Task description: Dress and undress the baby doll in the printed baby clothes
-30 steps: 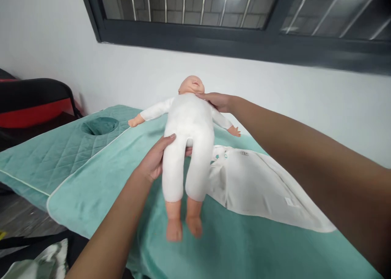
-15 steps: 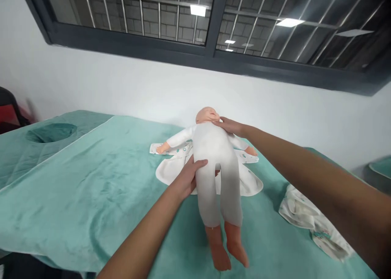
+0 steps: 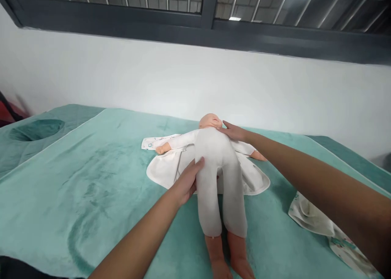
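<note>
A baby doll (image 3: pixel 212 148) in a white bodysuit lies face up, its head (image 3: pixel 210 120) toward the wall and its bare feet toward me. My left hand (image 3: pixel 187 182) grips the doll's hip on the left side, thumb over the front and the other fingers underneath. At the shoulder and neck, my right hand (image 3: pixel 234 132) holds the doll, its fingers partly hidden behind it. Under the doll, a white printed baby garment (image 3: pixel 161 169) is spread open, with the doll's arms stretched out over its sleeves.
A teal cover (image 3: pixel 100 181) lies over the bed. To the right, a crumpled printed baby garment (image 3: pixel 308 216) rests partly behind my right forearm. A round hole (image 3: pixel 38 130) shows in the bed at far left. White wall (image 3: pixel 183 75) and a barred window stand behind.
My view has tilted down. The doll's upper body appears lower and flatter on the spread garment, its arms lying wider. Both hands keep their hold in about the same places.
</note>
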### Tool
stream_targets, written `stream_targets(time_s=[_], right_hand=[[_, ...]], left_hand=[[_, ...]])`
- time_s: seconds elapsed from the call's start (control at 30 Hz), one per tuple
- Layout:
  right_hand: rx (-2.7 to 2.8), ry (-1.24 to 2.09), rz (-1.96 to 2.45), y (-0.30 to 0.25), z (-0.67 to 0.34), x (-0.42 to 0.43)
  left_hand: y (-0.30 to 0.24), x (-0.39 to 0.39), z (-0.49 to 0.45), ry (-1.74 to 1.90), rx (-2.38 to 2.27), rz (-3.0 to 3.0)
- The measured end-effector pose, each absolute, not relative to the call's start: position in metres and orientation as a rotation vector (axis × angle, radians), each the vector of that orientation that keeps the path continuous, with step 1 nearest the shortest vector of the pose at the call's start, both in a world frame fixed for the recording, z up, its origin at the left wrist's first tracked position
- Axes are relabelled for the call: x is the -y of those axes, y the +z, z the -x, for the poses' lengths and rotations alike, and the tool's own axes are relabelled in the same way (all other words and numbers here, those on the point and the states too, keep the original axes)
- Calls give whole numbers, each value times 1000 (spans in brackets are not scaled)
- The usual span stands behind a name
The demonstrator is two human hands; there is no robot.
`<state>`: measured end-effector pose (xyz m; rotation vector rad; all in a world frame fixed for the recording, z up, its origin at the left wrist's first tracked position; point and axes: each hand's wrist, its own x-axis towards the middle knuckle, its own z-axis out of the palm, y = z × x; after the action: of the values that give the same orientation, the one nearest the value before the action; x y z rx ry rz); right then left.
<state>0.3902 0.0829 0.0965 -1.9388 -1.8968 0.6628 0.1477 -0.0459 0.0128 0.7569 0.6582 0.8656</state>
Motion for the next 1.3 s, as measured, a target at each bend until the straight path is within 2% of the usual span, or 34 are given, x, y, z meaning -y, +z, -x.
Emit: stream_targets(time_s=[0.13, 0.23, 0.37, 0.47, 0.57, 0.77, 0.97, 1.13, 1.3], right_hand=[[2189, 51, 2065, 117, -372, -82], [2325, -182, 1773, 121, -327, -81], [2760, -33, 1337, 104, -252, -85], [2917, 289, 1383, 92, -218, -90], [2849, 577, 1470, 89, -211, -94], [2475, 380, 1335, 92, -236, -92], [2341, 510, 1208, 92, -253, -82], [2445, 481, 1299, 93, -253, -73], [2483, 358, 1403, 97, -257, -69]], left_hand=[[20, 18, -137, 850, -1043, -1364], [26, -12, -134, 800, -1228, -1867], [20, -36, -134, 793, -1320, -2096], [11, -40, -131, 739, -1330, -2224], [6, -41, -125, 637, -1329, -2393], [10, -50, -117, 665, -1384, -2675], [8, -67, -98, 690, -1998, -2360], [13, -73, -84, 816, -1997, -2016], [31, -69, -70, 1179, -1712, -1514]])
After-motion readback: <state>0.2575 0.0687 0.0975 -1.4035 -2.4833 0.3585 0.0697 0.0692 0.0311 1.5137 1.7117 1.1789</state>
